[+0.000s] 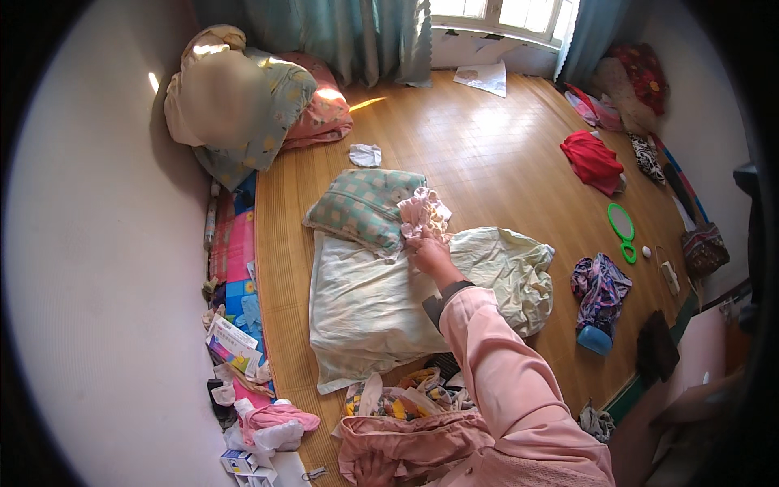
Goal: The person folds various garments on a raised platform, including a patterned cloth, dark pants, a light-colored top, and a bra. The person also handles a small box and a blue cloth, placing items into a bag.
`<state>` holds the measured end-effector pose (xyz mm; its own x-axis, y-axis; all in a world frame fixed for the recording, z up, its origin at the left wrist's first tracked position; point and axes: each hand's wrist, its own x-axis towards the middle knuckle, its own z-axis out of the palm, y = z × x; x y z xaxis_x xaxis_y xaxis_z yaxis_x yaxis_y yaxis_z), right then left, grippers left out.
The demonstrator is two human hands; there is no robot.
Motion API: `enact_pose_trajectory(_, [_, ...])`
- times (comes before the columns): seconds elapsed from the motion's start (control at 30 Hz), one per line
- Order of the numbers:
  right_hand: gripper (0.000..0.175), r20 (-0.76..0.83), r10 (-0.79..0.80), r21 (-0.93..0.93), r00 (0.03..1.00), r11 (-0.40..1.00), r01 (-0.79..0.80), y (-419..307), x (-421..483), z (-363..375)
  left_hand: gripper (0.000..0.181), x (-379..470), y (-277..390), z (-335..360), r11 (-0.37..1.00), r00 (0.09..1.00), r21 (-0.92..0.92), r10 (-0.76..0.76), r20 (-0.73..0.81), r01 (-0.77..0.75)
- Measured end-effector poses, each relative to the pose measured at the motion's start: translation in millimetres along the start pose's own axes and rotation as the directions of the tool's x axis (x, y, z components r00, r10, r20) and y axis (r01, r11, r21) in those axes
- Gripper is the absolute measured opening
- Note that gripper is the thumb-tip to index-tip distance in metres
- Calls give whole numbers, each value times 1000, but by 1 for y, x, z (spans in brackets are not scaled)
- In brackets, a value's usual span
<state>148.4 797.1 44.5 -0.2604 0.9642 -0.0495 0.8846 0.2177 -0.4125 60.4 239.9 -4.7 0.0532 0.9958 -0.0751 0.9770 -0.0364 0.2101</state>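
Note:
My right hand [431,254], in a pink sleeve with a dark band at the wrist, grips a small gathered pink cloth [420,210] with a yellowish part. That cloth lies against the right edge of a green checked pillow [365,204]. Beneath my right forearm a pale, wrinkled fabric [365,304] is spread over the mat. Low in the view my left hand [374,469] rests on pink fabric [414,441]; whether its fingers hold it is unclear. Patterned clothing [389,405] in yellow and grey lies just beyond that fabric.
Folded bedding [292,103] is piled at the upper left. On the right lie a red garment [590,161], a green-framed hand mirror [621,222], a purple patterned cloth [599,292] and a power strip [670,277]. Boxes [234,347] and clothes line the left wall.

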Motion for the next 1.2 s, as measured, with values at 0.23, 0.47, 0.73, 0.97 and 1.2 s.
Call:
enact_pose_trajectory(0.23, [34, -88, -53, 822, 995, 560, 102, 26, -21, -33, 64, -4, 4, 3, 994, 996, -105, -39, -86, 29])
enact_pose_trajectory(0.47, [32, -157, -113, 970, 981, -202, 132, 6, -192, -227, 27, 3, 6, -18, 987, 982, -162, -21, -188, -9])
enact_pose_trajectory(0.73, [18, 115, -62, 993, 991, 31, -114, 72, -383, -224, 23, -19, -10, -91, 333, 875, -910, -480, 62, 247])
enact_pose_trajectory(0.97, [25, 189, -13, 982, 982, -23, -189, 124, -458, -215, 25, -89, 11, -167, -80, 799, -997, -600, 48, -1])
enact_pose_trajectory(1.2, [22, 65, -195, 954, 979, -276, -119, 67, -452, -220, 25, -145, 15, -135, 220, 760, -954, -650, 12, 203])
